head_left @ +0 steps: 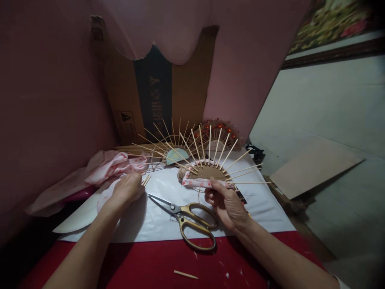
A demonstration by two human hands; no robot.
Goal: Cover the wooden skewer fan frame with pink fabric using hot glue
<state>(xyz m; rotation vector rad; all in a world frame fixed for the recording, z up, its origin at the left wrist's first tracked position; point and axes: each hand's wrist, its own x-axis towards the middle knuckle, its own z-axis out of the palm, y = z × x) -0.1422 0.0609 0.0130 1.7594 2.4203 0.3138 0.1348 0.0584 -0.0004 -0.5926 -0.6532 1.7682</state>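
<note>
The half-round cardboard frame [207,172], fanned with wooden rods [209,142], is pinched at its fabric-wrapped near edge [195,183] by the right hand [231,205]; its body is extended beyond the grip and to either side. The scissors [180,209] are laid between the hands. Short sticks [146,180] are enclosed by the left hand [128,188], their ends exposed toward the frame.

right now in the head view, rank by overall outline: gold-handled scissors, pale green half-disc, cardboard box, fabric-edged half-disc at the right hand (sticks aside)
Largest to smallest:
1. Cardboard box
2. Gold-handled scissors
3. Fabric-edged half-disc
4. Pale green half-disc, which also sits farther back
</note>
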